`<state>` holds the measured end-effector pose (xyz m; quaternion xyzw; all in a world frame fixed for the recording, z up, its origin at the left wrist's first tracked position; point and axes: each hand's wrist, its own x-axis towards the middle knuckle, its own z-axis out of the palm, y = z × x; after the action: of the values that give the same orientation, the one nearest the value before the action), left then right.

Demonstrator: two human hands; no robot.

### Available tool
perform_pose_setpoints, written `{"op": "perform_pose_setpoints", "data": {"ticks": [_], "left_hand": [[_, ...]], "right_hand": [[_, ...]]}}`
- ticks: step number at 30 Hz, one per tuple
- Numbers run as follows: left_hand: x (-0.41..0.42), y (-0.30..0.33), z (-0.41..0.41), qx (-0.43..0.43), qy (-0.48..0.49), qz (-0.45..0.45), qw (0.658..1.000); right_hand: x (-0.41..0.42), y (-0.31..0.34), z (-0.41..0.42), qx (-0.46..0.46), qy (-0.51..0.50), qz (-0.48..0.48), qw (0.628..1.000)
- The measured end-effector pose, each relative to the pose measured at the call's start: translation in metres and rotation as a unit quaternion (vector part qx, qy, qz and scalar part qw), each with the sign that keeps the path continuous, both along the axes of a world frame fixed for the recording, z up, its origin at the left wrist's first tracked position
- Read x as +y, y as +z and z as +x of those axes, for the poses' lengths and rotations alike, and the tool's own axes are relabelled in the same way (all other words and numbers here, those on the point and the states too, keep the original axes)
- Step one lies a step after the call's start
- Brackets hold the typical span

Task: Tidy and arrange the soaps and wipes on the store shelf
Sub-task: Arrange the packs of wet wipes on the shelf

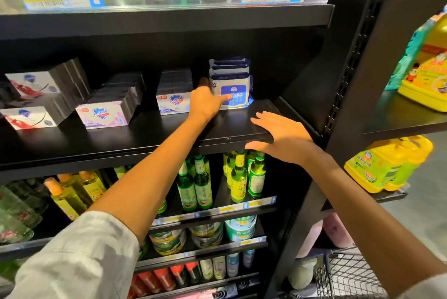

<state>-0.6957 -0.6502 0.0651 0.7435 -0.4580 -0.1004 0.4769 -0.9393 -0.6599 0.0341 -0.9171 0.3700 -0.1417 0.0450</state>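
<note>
Head view: the left hand (pixel 205 102) grips the front wipes pack (pixel 233 93), thumb across its face, fingers hidden behind. That pack stands on the black shelf (pixel 145 134) just right of the soap boxes (pixel 173 101). The right hand (pixel 283 139) rests flat and relaxed on the shelf's front edge.

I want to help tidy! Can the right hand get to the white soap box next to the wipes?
Probably yes. The right hand rests open on the shelf edge, but the left hand, gripping the wipes pack, lies in between, partly covering the soap box.
</note>
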Motion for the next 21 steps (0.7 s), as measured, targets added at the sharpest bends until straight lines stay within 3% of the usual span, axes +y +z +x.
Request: {"op": "perform_pose_setpoints", "data": {"ticks": [21], "left_hand": [[-0.014, -0.003, -0.009, 0.059, 0.001, -0.017, 0.998]], "right_hand": [[-0.005, -0.013, -0.001, -0.038, 0.023, -0.064, 0.997]]}}
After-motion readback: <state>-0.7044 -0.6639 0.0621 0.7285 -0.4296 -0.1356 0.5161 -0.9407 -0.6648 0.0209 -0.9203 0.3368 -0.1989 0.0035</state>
